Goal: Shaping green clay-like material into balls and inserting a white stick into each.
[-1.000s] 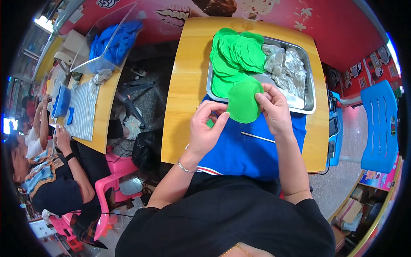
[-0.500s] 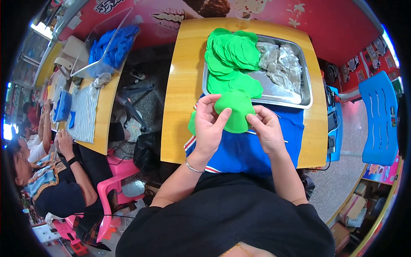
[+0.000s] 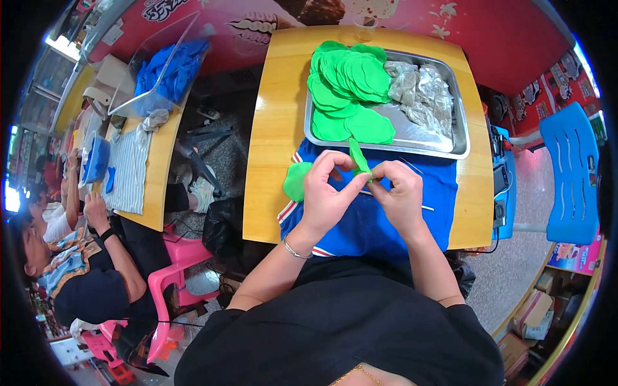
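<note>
My left hand (image 3: 328, 193) and my right hand (image 3: 396, 193) pinch a green fabric piece (image 3: 358, 158) between their fingertips; it now shows as a narrow folded or edge-on shape. Beneath them lies a blue cloth (image 3: 373, 235) with striped edging, with a thin pale stick (image 3: 426, 208) partly hidden by the hands. Another green piece (image 3: 296, 180) lies left of my hands. Beyond them, a steel tray (image 3: 461, 138) holds several piled green cutouts (image 3: 351, 74) and crumpled greyish translucent plastic bags (image 3: 425, 103).
The yellow table (image 3: 264, 122) has a clear cup (image 3: 365, 29) at the back. At left, a co-worker (image 3: 90, 283) works at a second table (image 3: 152, 199) with blue pieces in bins (image 3: 164, 71). Pink chair (image 3: 167, 283) at lower left; blue chair (image 3: 566, 177) at right.
The green piece has gone from broad and face-on to narrow and upright as my hands turned or folded it. My fingertips have come closer together.
</note>
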Demonstrator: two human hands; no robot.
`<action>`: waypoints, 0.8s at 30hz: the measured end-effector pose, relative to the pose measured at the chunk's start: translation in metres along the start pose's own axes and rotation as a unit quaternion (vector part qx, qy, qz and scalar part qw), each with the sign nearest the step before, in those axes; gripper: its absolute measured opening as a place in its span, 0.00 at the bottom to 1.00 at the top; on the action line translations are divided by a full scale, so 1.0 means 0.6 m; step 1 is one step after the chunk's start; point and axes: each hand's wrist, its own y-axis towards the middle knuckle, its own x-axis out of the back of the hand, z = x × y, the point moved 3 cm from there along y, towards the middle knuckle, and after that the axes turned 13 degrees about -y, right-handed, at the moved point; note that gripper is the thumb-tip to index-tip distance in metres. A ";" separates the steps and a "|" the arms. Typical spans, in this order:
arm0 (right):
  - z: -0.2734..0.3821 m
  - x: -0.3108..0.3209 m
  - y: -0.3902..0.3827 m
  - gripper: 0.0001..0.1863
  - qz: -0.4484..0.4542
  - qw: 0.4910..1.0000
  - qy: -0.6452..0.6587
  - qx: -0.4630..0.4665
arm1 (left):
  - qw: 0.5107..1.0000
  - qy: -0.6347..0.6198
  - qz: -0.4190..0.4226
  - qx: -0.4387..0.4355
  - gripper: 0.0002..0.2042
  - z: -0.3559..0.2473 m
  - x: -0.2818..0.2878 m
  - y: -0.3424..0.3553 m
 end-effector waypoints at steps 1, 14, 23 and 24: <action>0.000 0.000 0.000 0.08 -0.003 1.000 -0.012 0.019 | 1.000 0.000 0.000 0.000 0.12 0.001 -0.001 -0.001; -0.007 -0.008 -0.004 0.10 0.037 0.998 0.058 -0.011 | 0.993 0.057 0.036 -0.100 0.09 0.024 -0.011 0.022; -0.031 -0.012 -0.011 0.06 -0.071 0.981 0.117 -0.136 | 0.982 -0.163 -0.035 0.090 0.01 0.055 -0.042 -0.009; -0.033 -0.011 -0.008 0.06 -0.073 0.981 0.117 -0.134 | 0.977 -0.189 -0.029 0.097 0.01 0.055 -0.049 -0.010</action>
